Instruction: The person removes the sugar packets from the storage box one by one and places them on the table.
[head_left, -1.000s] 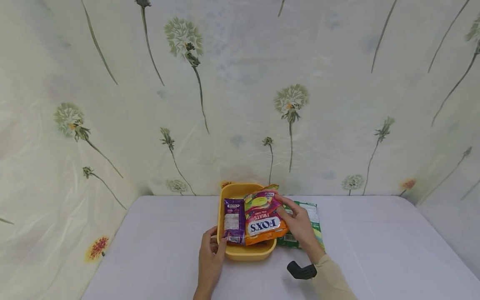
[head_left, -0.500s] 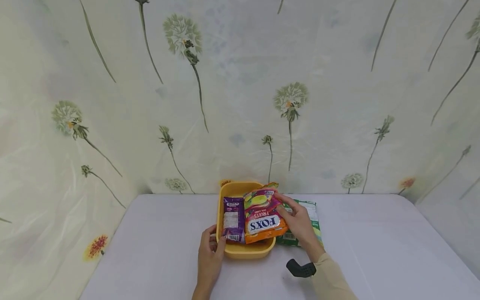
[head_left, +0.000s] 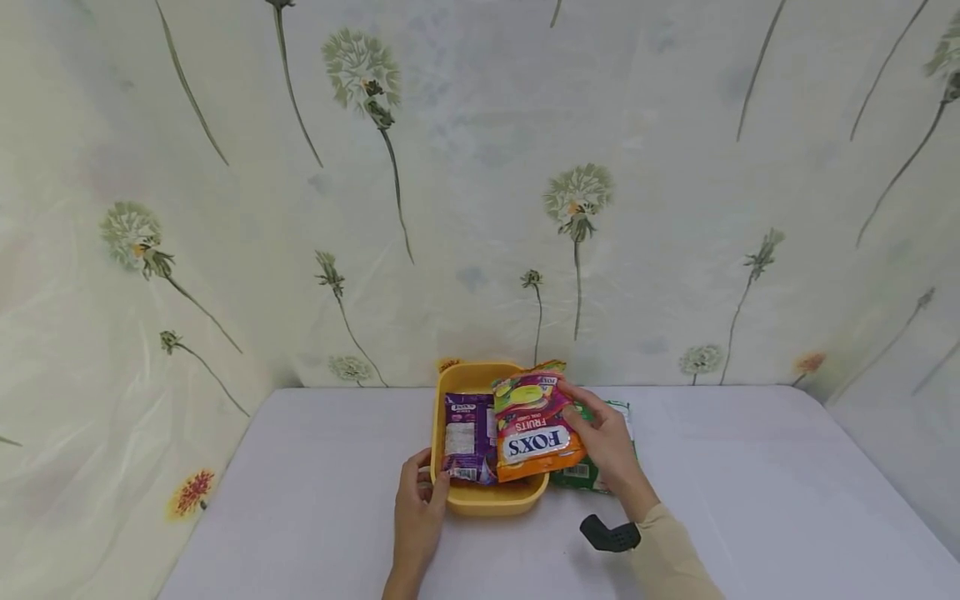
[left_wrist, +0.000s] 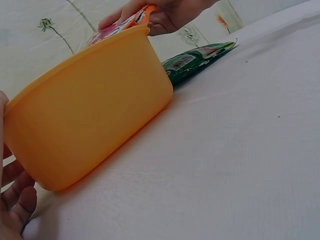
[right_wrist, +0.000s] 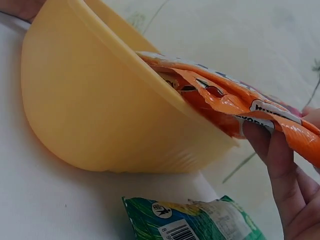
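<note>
My left hand (head_left: 417, 512) holds the left wall of a yellow plastic tub (head_left: 491, 507), its thumb at the rim and its fingers against the outside. My right hand (head_left: 609, 442) pinches an orange and pink Fox's Fruits candy bag (head_left: 534, 421) by its right side. That bag is tilted over the tub's right rim, partly inside it. In the right wrist view, fingers (right_wrist: 282, 165) lie under the candy bag's orange edge (right_wrist: 240, 97). A purple candy bag (head_left: 461, 437) lies in the tub on the left. What lies beneath the orange bag is hidden.
A green candy bag (head_left: 581, 475) lies on the white table (head_left: 300, 492), just right of the tub and partly under my right hand. A dark wrist-mounted device (head_left: 611, 533) sits by the right sleeve. Behind the table hangs a dandelion-patterned sheet (head_left: 465, 208).
My right hand has shifted slightly right with the orange candy bag, uncovering more of the purple one. The left hand keeps its hold on the tub.
</note>
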